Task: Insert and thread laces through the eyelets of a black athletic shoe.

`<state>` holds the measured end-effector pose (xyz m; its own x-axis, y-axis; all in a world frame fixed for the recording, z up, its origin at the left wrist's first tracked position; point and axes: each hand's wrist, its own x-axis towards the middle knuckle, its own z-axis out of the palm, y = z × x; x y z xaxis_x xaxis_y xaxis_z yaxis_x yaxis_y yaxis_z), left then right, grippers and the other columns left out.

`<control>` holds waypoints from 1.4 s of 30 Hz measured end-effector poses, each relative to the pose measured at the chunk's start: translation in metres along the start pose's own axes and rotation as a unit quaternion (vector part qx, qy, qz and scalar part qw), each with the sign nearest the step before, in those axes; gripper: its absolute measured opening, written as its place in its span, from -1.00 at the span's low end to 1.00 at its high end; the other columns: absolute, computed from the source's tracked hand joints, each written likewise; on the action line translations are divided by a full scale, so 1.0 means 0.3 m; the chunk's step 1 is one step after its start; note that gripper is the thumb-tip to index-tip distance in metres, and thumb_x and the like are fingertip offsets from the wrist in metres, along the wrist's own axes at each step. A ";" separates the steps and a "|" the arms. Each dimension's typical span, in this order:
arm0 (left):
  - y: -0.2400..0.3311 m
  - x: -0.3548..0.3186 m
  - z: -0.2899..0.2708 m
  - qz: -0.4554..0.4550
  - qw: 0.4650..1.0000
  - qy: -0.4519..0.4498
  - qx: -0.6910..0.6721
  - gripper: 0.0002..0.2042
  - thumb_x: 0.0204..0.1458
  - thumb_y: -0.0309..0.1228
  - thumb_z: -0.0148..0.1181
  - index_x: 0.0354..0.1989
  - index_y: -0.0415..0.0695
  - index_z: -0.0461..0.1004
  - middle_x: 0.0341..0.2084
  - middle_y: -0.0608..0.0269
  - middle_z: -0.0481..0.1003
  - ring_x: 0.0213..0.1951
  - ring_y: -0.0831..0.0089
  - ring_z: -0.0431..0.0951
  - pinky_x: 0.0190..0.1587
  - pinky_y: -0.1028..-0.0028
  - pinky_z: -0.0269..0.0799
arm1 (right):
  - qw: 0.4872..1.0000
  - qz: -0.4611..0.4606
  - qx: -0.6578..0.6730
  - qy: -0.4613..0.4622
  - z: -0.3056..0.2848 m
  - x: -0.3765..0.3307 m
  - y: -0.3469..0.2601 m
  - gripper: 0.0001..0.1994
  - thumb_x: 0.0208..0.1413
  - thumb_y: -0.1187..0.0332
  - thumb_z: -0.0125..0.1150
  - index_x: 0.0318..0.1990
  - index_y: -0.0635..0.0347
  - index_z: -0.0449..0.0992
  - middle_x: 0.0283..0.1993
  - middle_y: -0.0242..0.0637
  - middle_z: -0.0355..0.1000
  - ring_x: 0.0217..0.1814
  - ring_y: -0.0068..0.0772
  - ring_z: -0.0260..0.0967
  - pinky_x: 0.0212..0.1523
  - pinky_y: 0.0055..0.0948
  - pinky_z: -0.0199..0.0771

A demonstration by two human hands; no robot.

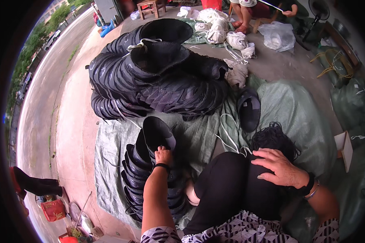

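At the near rim of a dark shoe (155,130), the fingers (162,149) of the left hand (164,157) are curled in a pinch on its edge. That shoe stands tilted at the far end of a row of nested dark shoes (134,172), to the left of the person's legs. The right hand (280,167) rests on the black trousers (223,182) at the right knee, its fingers loosely spread and holding nothing, just beside a dark tangle of strands (274,139). Beyond the knees, a single dark shoe (249,110) lies near white cords (230,135) on a green sheet (113,160). Farther off rises a big pile of dark shoes (117,77), with a white tie (144,43) near its top. Behind it are white bundles (217,28), a clear plastic bag (278,36) and a seated person's bare legs (246,17). A wooden stool (151,5) stands at the top edge, and a red bag (53,210) sits at lower left.
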<state>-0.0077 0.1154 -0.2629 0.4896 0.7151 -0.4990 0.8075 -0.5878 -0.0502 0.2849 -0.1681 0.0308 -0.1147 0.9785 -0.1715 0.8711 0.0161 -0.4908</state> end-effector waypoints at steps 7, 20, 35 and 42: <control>0.028 0.018 -0.011 0.015 0.999 -0.015 -0.036 -0.68 -0.07 -0.21 0.12 -0.17 -0.09 0.41 -0.30 0.09 0.55 -0.14 0.21 0.54 -0.05 0.15 0.27 | 0.998 -0.041 0.037 0.007 0.046 0.098 0.080 -0.57 -0.08 0.18 0.29 -0.01 0.01 0.45 0.15 -0.28 0.25 0.23 -0.14 0.12 0.23 -0.18 0.07; 0.077 -0.103 -0.100 0.131 0.983 -0.092 -0.095 -0.56 -0.02 0.12 0.05 -0.38 -0.04 0.55 -0.40 0.14 0.54 -0.23 0.16 0.53 -0.21 0.21 0.38 | 0.906 0.219 0.361 0.037 0.108 0.276 0.426 -0.60 0.03 0.29 0.24 0.01 0.27 0.40 0.01 -0.14 0.40 0.09 -0.26 0.34 0.00 -0.38 0.38; 0.028 -0.056 -0.039 0.165 0.962 0.131 -0.172 -0.77 -0.05 -0.16 0.12 -0.47 -0.07 0.45 -0.55 0.23 0.43 -0.41 0.19 0.45 -0.33 0.29 0.29 | 0.888 0.447 -0.097 0.041 0.143 0.801 1.235 -0.10 -0.15 0.32 0.39 0.32 0.04 -0.11 0.30 -0.04 0.07 0.28 0.00 0.12 0.23 -0.20 0.19; 0.049 -0.058 -0.048 0.169 0.963 0.136 -0.158 -0.77 -0.05 -0.17 0.13 -0.46 -0.07 0.45 -0.54 0.23 0.43 -0.40 0.19 0.44 -0.30 0.28 0.29 | 0.880 0.455 -0.083 0.104 0.225 0.730 1.295 -0.55 0.03 0.13 0.19 0.08 0.06 0.36 0.12 -0.13 0.27 0.25 -0.07 0.14 0.17 -0.11 0.21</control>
<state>0.0005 0.1000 -0.2424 0.7751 0.6014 -0.1937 0.6261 -0.6899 0.3634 0.5661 0.0384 -0.2553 0.7418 0.6179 -0.2606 0.6167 -0.7812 -0.0969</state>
